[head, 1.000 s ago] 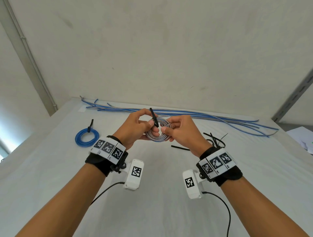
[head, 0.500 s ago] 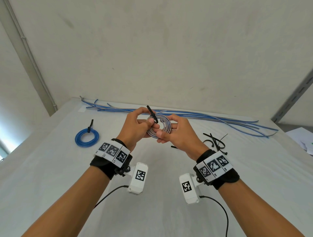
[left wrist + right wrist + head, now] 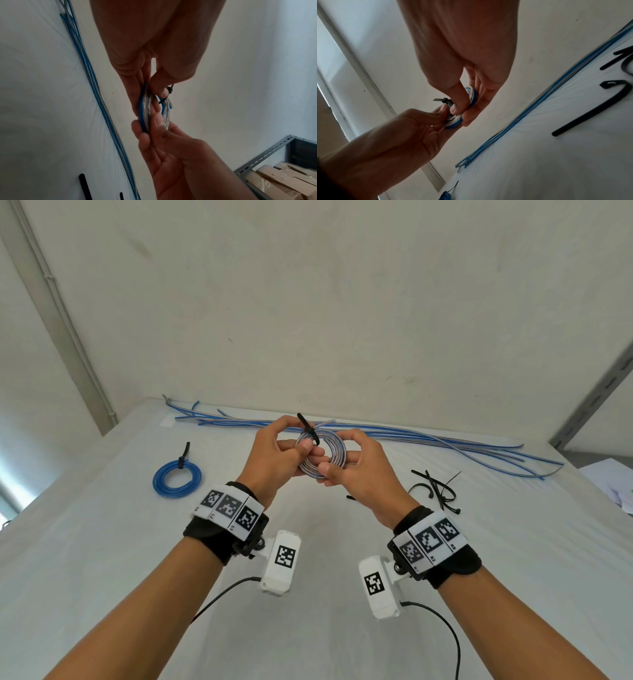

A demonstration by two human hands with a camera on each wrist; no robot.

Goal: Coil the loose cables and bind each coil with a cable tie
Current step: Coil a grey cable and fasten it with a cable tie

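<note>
Coil point(image 3: 322, 455) sits between your two hands, held up above the table point(image 3: 342, 628). Your left hand point(image 3: 274, 460) pinches its left side, thumb pressed just beside the tie point(image 3: 308, 429) that wraps the strands, the tie's tail sticking up past your fingers. Your right hand point(image 3: 359, 474) grips the coil's lower right rim, thumb in front, fingers curled behind. A blue tied coil point(image 3: 176, 479) lies left, spare ties point(image 3: 436, 491) right, loose cables point(image 3: 428, 440) beyond.

White table point(image 3: 308, 628) holds a tied blue coil point(image 3: 176, 480), loose cables point(image 3: 428, 440) (far edge), spare ties point(image 3: 436, 491).
</note>
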